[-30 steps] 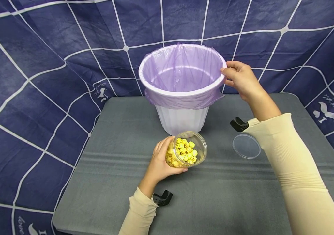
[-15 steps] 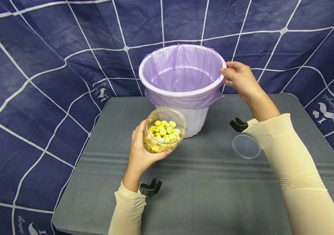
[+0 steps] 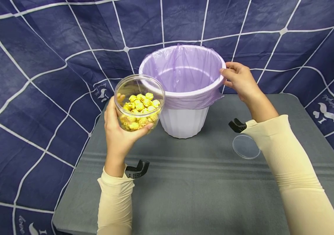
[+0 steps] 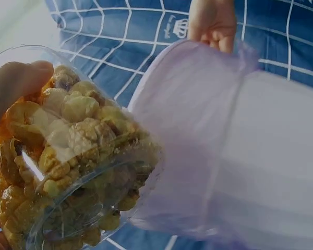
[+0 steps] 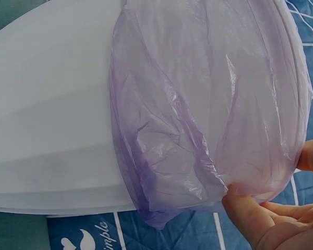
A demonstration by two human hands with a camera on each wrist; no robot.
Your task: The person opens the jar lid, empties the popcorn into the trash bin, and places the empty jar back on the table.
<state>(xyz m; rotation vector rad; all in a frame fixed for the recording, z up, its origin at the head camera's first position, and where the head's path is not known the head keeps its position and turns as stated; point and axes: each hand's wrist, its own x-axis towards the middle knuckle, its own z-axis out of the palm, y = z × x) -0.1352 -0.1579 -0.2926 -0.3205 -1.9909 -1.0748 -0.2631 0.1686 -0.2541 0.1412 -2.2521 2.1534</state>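
Observation:
My left hand [image 3: 117, 138] grips a clear round plastic jar [image 3: 139, 115], lidless and tilted toward the bin. Yellow popcorn [image 3: 143, 103] fills the lower part of it. In the left wrist view my thumb [image 4: 26, 78] lies along the jar's side. The jar is held up, overlapping the left rim of a white trash can [image 3: 183, 122] in the head view. A thin purple bag [image 3: 187, 101] lines the can and is folded over its rim. At the can's right side, my right hand [image 3: 241, 80] pinches the rim and bag between fingers and thumb.
A clear round lid [image 3: 246, 147] lies on the grey table [image 3: 196, 189], near my right forearm. Blue cloth [image 3: 67, 39] with white grid lines hangs behind and to the left and right. A black wrist mount [image 3: 137, 168] sits at each cuff.
My left hand has moved up and leftward with the popcorn jar, from in front of the trash can to beside its left rim. The right hand has stayed on the rim.

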